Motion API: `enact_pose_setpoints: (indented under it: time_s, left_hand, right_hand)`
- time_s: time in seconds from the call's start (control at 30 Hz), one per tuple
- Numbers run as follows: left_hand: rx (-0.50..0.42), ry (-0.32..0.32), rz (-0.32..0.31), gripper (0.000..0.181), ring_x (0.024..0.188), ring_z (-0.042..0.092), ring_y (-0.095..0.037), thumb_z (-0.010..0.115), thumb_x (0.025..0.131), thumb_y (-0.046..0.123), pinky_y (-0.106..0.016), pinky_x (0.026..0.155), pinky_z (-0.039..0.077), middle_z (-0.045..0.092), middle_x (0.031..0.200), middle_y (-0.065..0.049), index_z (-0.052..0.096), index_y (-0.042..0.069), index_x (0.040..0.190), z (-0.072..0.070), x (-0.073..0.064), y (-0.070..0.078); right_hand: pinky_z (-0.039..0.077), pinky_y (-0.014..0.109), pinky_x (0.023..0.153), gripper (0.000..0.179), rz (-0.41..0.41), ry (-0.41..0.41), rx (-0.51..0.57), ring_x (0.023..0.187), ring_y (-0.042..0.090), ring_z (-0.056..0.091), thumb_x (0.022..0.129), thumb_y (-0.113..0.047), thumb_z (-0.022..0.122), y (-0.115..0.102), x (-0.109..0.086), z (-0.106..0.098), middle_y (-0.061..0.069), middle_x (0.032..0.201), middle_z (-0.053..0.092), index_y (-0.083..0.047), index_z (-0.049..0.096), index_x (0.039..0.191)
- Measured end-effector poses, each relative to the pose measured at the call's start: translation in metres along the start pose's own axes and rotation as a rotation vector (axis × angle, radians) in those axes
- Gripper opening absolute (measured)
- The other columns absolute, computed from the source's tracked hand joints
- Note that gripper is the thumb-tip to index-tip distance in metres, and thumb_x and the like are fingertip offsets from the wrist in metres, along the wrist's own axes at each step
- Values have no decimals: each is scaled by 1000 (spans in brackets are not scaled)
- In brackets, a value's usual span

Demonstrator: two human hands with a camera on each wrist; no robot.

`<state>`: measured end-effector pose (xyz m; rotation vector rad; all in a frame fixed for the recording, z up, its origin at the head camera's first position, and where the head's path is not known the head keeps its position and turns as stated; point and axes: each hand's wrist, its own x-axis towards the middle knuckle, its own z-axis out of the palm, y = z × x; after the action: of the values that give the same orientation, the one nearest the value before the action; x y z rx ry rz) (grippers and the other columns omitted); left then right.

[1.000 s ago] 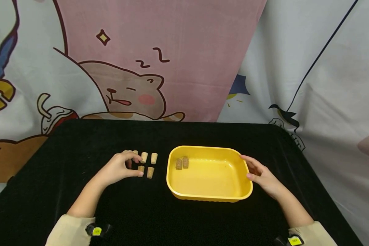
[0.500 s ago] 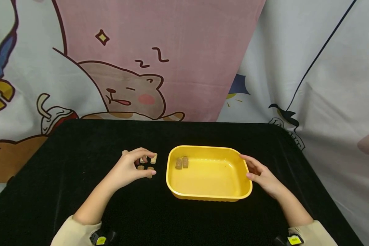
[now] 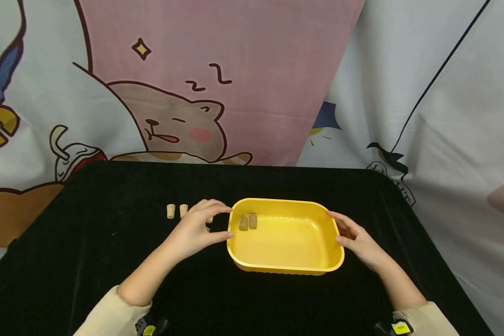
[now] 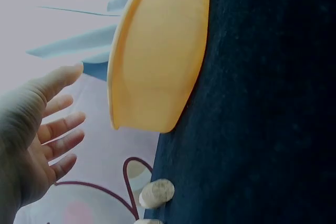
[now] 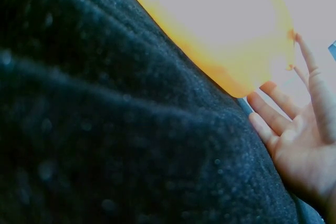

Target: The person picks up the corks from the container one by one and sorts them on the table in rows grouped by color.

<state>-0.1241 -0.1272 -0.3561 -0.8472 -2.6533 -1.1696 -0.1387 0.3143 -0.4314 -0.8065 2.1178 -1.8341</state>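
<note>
A yellow plastic tub (image 3: pixel 287 269) stands on the black-covered table, with two brown corks (image 3: pixel 253 221) lying in its left part. My left hand (image 3: pixel 201 228) is at the tub's left rim, thumb and fingers spread and nothing held between them. In the left wrist view that hand (image 4: pixel 39 135) shows its fingers loosely extended beside the tub (image 4: pixel 157 56). My right hand (image 3: pixel 361 242) touches the right rim with extended fingertips and thumb. The right wrist view shows its fingers (image 5: pixel 273 114) against the tub's outer wall (image 5: pixel 231 72).
Pale corks (image 3: pixel 171 211) stand on the black cloth (image 3: pixel 252 308) left of the tub, others partly hidden behind my left hand. One cork (image 4: pixel 157 193) shows low in the left wrist view. A printed curtain (image 3: pixel 252 116) hangs behind the table.
My left hand has moved right, from over the corks to the tub's left rim, uncovering the leftmost corks. The right hand, the tub and its two corks have stayed put.
</note>
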Motion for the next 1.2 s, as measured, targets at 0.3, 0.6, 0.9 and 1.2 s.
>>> enact_pose_setpoints:
  time_s: [0.3, 0.6, 0.9, 1.2]
  left_hand:
    - [121, -6, 56, 53, 106, 49, -13, 83, 72, 35, -40, 87, 43, 57, 117, 4, 65, 16, 118, 9, 17, 5]
    - [231, -33, 37, 52, 103, 45, -16, 83, 73, 36, -38, 89, 38, 54, 114, 1, 67, 16, 118, 22, 33, 2]
    - [288, -39, 54, 52, 107, 43, -19, 84, 71, 37, -39, 93, 34, 51, 114, -1, 69, 14, 115, 35, 47, -1]
    - [311, -103, 40, 50, 114, 40, -24, 84, 72, 38, -44, 102, 26, 50, 120, -8, 70, 15, 115, 43, 58, -6]
  right_hand:
    - [49, 38, 89, 57, 15, 1, -1, 119, 20, 52, 97, -2, 47, 0, 0, 0, 5, 146, 40, -7, 26, 149]
    - [49, 37, 89, 56, 18, 10, -11, 119, 20, 53, 97, -2, 47, -1, 0, 0, 6, 146, 41, -6, 27, 149]
    - [49, 37, 89, 56, 14, 0, -7, 120, 20, 52, 97, -3, 47, -3, 0, 0, 5, 147, 40, -6, 26, 149]
    - [49, 37, 89, 56, 17, 3, -2, 119, 20, 53, 97, -3, 47, -2, -1, 0, 6, 146, 41, -6, 27, 149]
